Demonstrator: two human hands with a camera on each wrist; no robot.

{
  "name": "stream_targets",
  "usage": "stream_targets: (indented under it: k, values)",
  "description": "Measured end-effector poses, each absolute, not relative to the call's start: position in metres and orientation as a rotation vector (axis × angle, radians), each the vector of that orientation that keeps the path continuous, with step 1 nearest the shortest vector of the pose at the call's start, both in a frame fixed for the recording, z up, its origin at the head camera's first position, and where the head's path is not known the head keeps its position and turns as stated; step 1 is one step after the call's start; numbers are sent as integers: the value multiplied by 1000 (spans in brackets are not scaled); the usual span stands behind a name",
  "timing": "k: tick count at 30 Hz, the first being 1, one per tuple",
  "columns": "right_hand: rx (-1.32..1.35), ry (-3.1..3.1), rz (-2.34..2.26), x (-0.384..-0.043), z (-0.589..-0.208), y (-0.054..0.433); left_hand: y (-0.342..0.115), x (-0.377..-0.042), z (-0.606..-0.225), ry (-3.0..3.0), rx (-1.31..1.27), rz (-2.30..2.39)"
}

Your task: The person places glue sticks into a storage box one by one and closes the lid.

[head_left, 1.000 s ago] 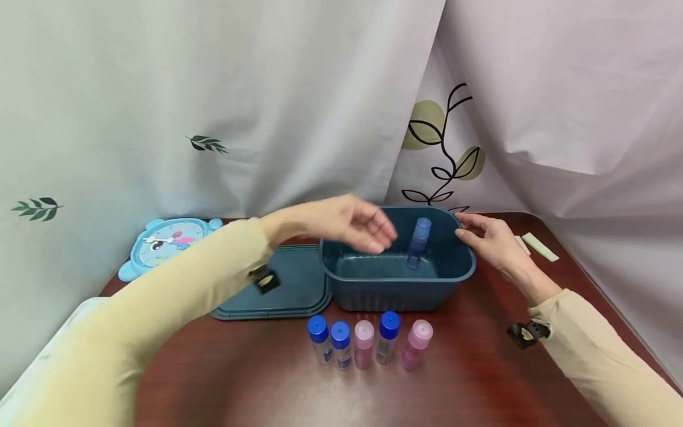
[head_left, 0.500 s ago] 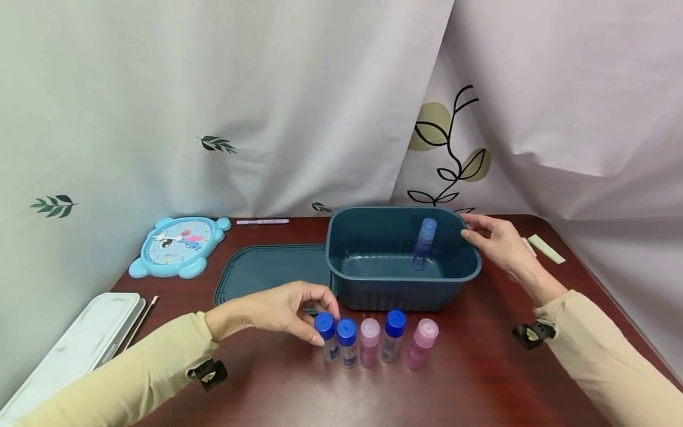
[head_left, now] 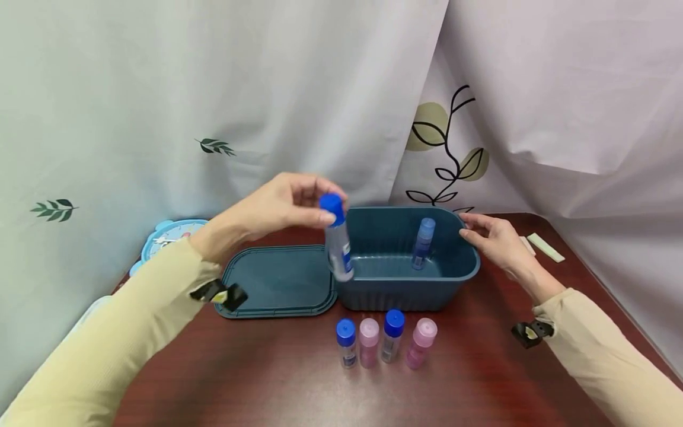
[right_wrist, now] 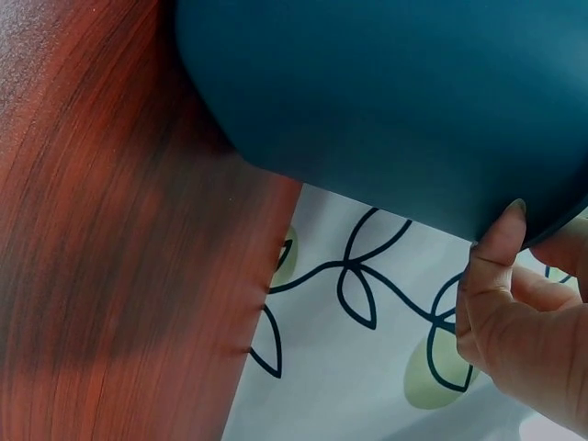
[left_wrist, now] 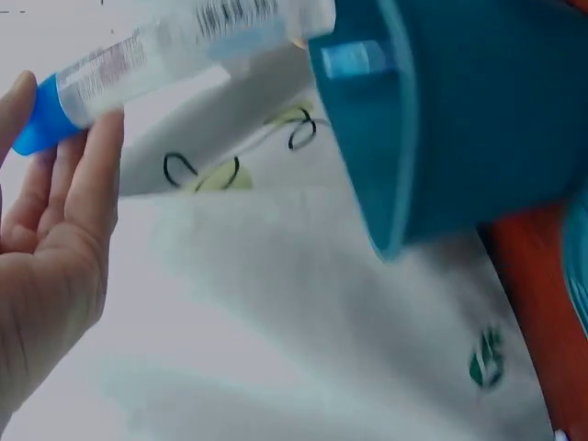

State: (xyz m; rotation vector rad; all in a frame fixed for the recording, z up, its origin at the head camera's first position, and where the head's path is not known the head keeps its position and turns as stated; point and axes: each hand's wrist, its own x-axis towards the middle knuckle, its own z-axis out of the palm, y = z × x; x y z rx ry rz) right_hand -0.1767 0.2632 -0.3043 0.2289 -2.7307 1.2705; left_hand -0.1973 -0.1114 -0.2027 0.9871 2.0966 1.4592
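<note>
My left hand (head_left: 272, 204) pinches a slim clear bottle by its blue cap (head_left: 332, 207). This bottle (left_wrist: 147, 69) hangs tilted at the left end of the dark teal bin (head_left: 405, 295), level with its rim. My right hand (head_left: 496, 240) grips the bin's right rim between thumb and fingers, seen also as a hand (right_wrist: 524, 312) in the right wrist view. Inside the bin, one blue bottle (head_left: 423, 243) leans to the right. In front stand a blue-capped bottle (head_left: 347, 344), a pink bottle (head_left: 369, 344), another blue-capped bottle (head_left: 392, 336) and another pink bottle (head_left: 421, 344).
A flat teal lid (head_left: 277, 281) lies left of the bin. A light blue clock (head_left: 165, 234) sits behind the left forearm, with a white case (head_left: 96, 308) partly hidden. Pale strips (head_left: 545, 247) lie at the back right, before a hanging curtain (head_left: 320, 107).
My left hand came down to the leftmost blue-capped bottle, took it by the cap and lifted it up to the bin's left end. The right hand stays on the rim.
</note>
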Motion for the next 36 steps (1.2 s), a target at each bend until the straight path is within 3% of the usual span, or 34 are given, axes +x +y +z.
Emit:
stream_targets:
  k: [3, 8, 13, 23, 36]
  values:
    - [227, -2732, 1268, -176, -303, 264, -78, -211, -196, 2111, 966, 1517]
    - [236, -2739, 1251, -176, -305, 261, -8, -228, -226, 2058, 957, 1431]
    - [232, -2761, 1258, -176, -304, 257, 27, -230, -253, 2119, 996, 1187]
    - [246, -2757, 1222, -176, -301, 257, 53, -221, -273, 2215, 989, 954]
    - [246, -2761, 1232, -175, -301, 255, 52, -218, -275, 2240, 945, 914]
